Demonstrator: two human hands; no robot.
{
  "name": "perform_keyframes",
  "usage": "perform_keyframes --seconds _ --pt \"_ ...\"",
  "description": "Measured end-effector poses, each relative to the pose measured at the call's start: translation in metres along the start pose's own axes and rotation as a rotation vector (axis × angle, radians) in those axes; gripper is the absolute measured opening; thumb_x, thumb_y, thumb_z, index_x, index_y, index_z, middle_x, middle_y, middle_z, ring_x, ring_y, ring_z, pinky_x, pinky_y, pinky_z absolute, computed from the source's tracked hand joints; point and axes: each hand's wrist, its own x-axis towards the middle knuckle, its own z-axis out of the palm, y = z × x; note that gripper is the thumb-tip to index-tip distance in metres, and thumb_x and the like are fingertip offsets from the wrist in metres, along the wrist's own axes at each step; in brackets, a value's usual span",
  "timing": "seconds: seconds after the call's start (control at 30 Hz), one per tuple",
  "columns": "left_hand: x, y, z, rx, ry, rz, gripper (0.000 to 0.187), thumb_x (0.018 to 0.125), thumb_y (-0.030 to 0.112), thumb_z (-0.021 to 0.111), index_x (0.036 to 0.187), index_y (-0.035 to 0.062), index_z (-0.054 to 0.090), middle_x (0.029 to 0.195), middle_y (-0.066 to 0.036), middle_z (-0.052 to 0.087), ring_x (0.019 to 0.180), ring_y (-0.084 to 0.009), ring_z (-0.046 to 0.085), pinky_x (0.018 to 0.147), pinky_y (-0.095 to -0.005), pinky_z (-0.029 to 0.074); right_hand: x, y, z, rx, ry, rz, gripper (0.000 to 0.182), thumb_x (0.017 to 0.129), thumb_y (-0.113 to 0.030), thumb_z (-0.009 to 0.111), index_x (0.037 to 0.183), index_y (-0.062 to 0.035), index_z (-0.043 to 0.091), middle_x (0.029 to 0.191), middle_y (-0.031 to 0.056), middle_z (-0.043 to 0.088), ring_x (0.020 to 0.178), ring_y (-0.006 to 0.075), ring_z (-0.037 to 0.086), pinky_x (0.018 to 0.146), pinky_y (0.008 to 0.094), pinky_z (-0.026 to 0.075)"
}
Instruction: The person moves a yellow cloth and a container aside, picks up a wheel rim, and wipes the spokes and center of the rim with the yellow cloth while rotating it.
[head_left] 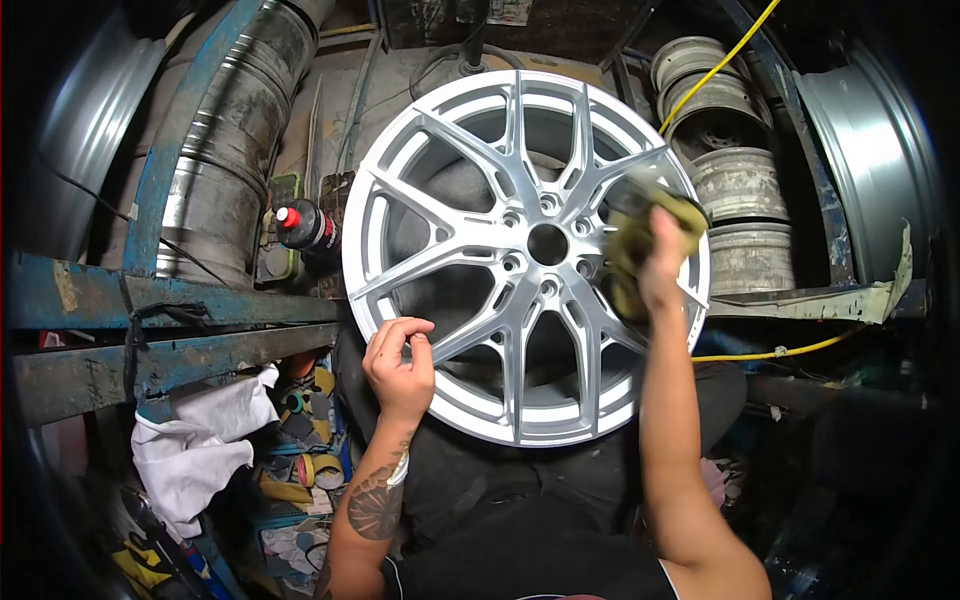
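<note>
A large silver multi-spoke wheel (500, 240) lies face up before me, its centre hole and lug holes showing. My right hand (662, 262) is closed on a yellowish-green cloth (632, 240), blurred by motion, over the spokes on the wheel's right side. At the lower left rim is my left hand (402, 358), its fingers curled with a gap between thumb and forefinger and nothing visible between them. Whether its fingertips touch the rim is unclear.
A dark bottle with a red cap (308, 228) stands left of the wheel. Metal rims (738, 185) are stacked at right, larger ones (222, 190) at left. Blue metal beams (75, 290) flank the left side. A white cloth (195, 450) hangs there; a yellow cable (820, 347) runs at right.
</note>
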Motion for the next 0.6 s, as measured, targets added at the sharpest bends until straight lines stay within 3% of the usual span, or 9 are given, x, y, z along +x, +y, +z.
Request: perform_keyframes --seconds 0.03,0.1,0.13,0.17,0.37,0.4,0.5,0.53,0.6 --pt "-0.001 0.000 0.000 -0.004 0.007 0.003 0.012 0.084 -0.002 0.061 0.089 0.0032 0.072 0.089 -0.011 0.072 0.082 -0.0286 0.069 0.076 -0.0344 0.052 0.020 -0.020 0.058 -0.175 -0.058 -0.048 0.050 0.110 -0.036 0.047 0.127 0.0068 0.066 0.133 0.0196 0.066 0.129 0.0281 0.059 0.113 0.0374 0.042" --pt "0.000 0.001 -0.001 0.016 -0.009 -0.003 0.013 0.084 -0.002 0.062 0.089 0.0029 0.072 0.089 -0.011 0.072 0.082 -0.0288 0.069 0.077 -0.0349 0.053 0.037 -0.033 0.125 -0.091 -0.525 0.110 0.054 0.109 -0.040 0.046 0.138 0.0029 0.061 0.147 0.0219 0.058 0.138 0.0324 0.053 0.120 0.0386 0.034" --pt "0.000 0.003 -0.001 0.018 0.005 -0.010 0.012 0.083 -0.002 0.062 0.088 0.0027 0.072 0.089 -0.011 0.072 0.082 -0.0290 0.069 0.076 -0.0353 0.053 0.035 -0.035 0.151 -0.396 -0.604 -0.321 0.053 0.110 -0.038 0.043 0.147 -0.0027 0.054 0.157 0.0188 0.049 0.148 0.0334 0.041 0.126 0.0425 0.025" --pt "0.000 0.003 0.000 0.032 0.014 -0.008 0.012 0.083 -0.002 0.062 0.088 0.0030 0.072 0.088 -0.011 0.072 0.082 -0.0292 0.069 0.076 -0.0356 0.053 0.041 -0.042 0.164 -0.616 -0.815 -0.480 0.053 0.110 -0.038 0.036 0.156 -0.0131 0.047 0.163 0.0139 0.041 0.156 0.0319 0.029 0.129 0.0465 0.017" --pt "0.002 0.002 0.002 0.034 0.028 -0.019 0.013 0.083 -0.002 0.062 0.088 0.0043 0.072 0.087 -0.010 0.072 0.079 -0.0284 0.069 0.075 -0.0353 0.051 0.039 -0.013 0.202 -1.086 -0.481 -0.736 0.058 0.109 -0.046 0.030 0.162 -0.0235 0.037 0.168 0.0081 0.034 0.157 0.0329 0.024 0.129 0.0525 0.013" --pt "0.003 0.001 0.002 0.037 0.020 -0.010 0.013 0.083 -0.002 0.062 0.088 0.0043 0.072 0.086 -0.010 0.072 0.079 -0.0280 0.069 0.074 -0.0352 0.051 0.039 -0.018 0.198 -0.990 -0.702 -0.671 0.064 0.108 -0.050 0.032 0.164 -0.0186 0.031 0.170 0.0124 0.027 0.159 0.0344 0.020 0.130 0.0496 0.011" --pt "0.005 0.005 0.003 0.098 -0.015 0.031 0.012 0.083 0.000 0.062 0.086 0.0060 0.072 0.083 -0.007 0.071 0.073 -0.0255 0.067 0.070 -0.0351 0.049 0.086 -0.016 0.178 -0.861 -0.595 -0.513 0.073 0.108 -0.054 0.033 0.164 -0.0092 0.026 0.171 0.0176 0.023 0.160 0.0350 0.016 0.130 0.0471 0.011" --pt "0.005 0.006 0.003 0.129 -0.030 0.039 0.011 0.082 0.000 0.062 0.085 0.0064 0.072 0.082 -0.007 0.071 0.072 -0.0251 0.067 0.070 -0.0352 0.048 0.088 -0.015 0.186 -0.865 -0.320 -0.398 0.079 0.107 -0.055 0.034 0.164 -0.0010 0.021 0.171 0.0214 0.019 0.160 0.0347 0.013 0.130 0.0459 0.011" --pt "0.004 0.007 0.004 0.179 -0.032 0.059 0.011 0.083 0.002 0.063 0.084 0.0079 0.071 0.081 -0.005 0.071 0.070 -0.0241 0.066 0.069 -0.0354 0.048 0.082 -0.013 0.195 -0.995 -0.498 -0.514 0.078 0.108 -0.053 0.032 0.164 -0.0003 0.018 0.172 0.0214 0.016 0.160 0.0347 0.011 0.130 0.0461 0.010"
